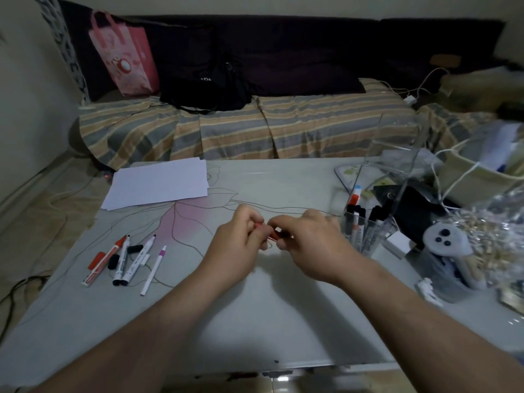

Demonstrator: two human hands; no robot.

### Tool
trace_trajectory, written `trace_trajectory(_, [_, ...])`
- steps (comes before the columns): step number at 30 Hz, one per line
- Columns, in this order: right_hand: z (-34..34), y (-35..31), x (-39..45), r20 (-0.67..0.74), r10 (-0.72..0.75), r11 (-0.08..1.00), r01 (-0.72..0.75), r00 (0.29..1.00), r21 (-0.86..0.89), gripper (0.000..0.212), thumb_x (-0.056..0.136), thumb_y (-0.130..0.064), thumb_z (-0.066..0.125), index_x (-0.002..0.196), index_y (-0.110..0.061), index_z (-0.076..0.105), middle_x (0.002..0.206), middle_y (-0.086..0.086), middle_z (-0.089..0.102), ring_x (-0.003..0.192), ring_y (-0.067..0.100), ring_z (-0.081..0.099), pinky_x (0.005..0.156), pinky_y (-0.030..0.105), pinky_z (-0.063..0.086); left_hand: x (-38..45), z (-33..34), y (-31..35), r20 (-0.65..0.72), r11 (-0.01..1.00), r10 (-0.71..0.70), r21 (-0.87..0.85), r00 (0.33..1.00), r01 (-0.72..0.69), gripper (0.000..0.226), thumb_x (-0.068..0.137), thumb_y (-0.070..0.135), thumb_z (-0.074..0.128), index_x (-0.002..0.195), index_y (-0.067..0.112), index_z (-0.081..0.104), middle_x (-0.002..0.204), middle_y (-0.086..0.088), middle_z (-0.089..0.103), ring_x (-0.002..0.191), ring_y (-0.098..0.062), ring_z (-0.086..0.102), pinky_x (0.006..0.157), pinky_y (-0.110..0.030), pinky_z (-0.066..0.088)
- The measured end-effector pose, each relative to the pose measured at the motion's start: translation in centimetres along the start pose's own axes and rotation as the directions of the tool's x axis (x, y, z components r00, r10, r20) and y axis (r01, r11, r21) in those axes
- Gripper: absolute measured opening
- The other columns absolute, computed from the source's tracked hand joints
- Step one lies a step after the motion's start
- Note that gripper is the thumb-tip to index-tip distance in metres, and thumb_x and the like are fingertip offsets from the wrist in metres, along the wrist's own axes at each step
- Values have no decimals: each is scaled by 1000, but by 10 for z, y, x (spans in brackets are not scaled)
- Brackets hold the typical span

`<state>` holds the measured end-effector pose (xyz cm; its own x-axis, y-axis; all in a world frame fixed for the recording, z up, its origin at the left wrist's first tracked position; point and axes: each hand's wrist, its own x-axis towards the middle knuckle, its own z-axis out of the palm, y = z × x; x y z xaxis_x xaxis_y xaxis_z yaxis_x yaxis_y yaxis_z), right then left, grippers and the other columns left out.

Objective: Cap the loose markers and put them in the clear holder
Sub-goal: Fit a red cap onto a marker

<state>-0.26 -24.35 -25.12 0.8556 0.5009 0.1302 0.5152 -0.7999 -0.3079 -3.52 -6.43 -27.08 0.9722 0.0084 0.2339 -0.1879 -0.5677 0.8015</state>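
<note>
A: The red marker (273, 236) sits mid-table, pinched between left hand (241, 239) and right hand (307, 241), fingers curled tight.

B: Line cap and tip straight, press until snug; the clear holder (365, 231) waits just beside.

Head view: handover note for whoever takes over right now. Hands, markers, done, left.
Left hand and right hand: both pinch a red marker between them above the table; it looks like it is being capped, though the fingers hide the cap.
Clear holder: at the table's right, already holding several markers.
Loose markers: four lie at the table's left, uncapped, with a red cap and black caps beside them.
Done: some markers are in the holder.
Left: finish this marker, place it in the holder, then cap and store the four.
</note>
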Motion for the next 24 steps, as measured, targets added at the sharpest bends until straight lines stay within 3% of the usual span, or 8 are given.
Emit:
trace_trajectory(3, [-25, 10, -14, 36, 35, 976, -42, 999, 214, 54, 96, -21, 62, 138, -50, 45, 102, -12, 72, 95, 10, 62, 88, 34, 49, 3, 19, 15, -48, 987, 7, -159, 999, -14, 11, 105, 23, 44, 114, 26, 50, 84, 13, 74, 78, -5, 66, 72, -19, 50])
trace_trajectory(6, [-52, 37, -23, -144, 207, 952, -166, 968, 256, 74, 99, -21, 61, 146, -62, 23, 110, -8, 69, 97, 16, 66, 90, 38, 53, 3, 38, 26, 20, 981, 36, -190, 999, -32, 28, 106, 21, 42, 132, 32, 45, 102, 21, 72, 90, -4, 66, 78, -19, 51])
trace_trajectory(9, [-76, 70, -32, -428, 365, 909, -215, 827, 358, 69, 99, -18, 60, 145, -58, 27, 118, -2, 66, 93, 23, 68, 83, 46, 59, 3, 51, 28, 103, 992, 51, -120, 993, -38, 30, 103, 21, 49, 130, 33, 52, 106, 18, 71, 96, 0, 64, 85, -18, 49])
trace_trajectory(12, [-78, 99, -38, -538, 397, 913, -263, 744, 311, 62, 97, -20, 65, 143, -48, 36, 120, 6, 69, 91, 23, 69, 83, 46, 59, 4, 63, 26, 155, 988, 136, 51, 978, -146, 23, 101, 23, 53, 120, 30, 63, 109, 16, 69, 98, 1, 60, 86, -18, 46])
trace_trajectory(17, [-51, 116, -43, -473, 292, 956, -259, 831, 135, 43, 95, -23, 67, 133, -35, 50, 101, 3, 70, 92, 30, 63, 78, 45, 55, 9, 81, 22, 267, 930, 225, 227, 937, -288, 22, 99, 26, 53, 116, 34, 66, 118, 19, 62, 110, -6, 52, 97, -22, 38])
trace_trajectory(20, [-39, 119, -44, -427, 268, 938, -335, 864, -87, 23, 98, -27, 59, 121, -31, 65, 84, -5, 67, 86, 27, 44, 69, 40, 39, 14, 89, 22, 288, 918, 242, 241, 927, -315, 23, 98, 24, 53, 114, 34, 66, 120, 19, 60, 116, -11, 50, 100, -23, 36])
trace_trajectory(24, [-36, 118, -44, -287, 344, 875, -416, 894, -248, 29, 101, -36, 47, 121, -37, 68, 95, -5, 71, 86, 23, 34, 68, 37, 29, 17, 92, 25, 280, 915, 255, 240, 926, -324, 24, 97, 23, 54, 113, 36, 65, 120, 19, 59, 115, -10, 48, 99, -21, 35])
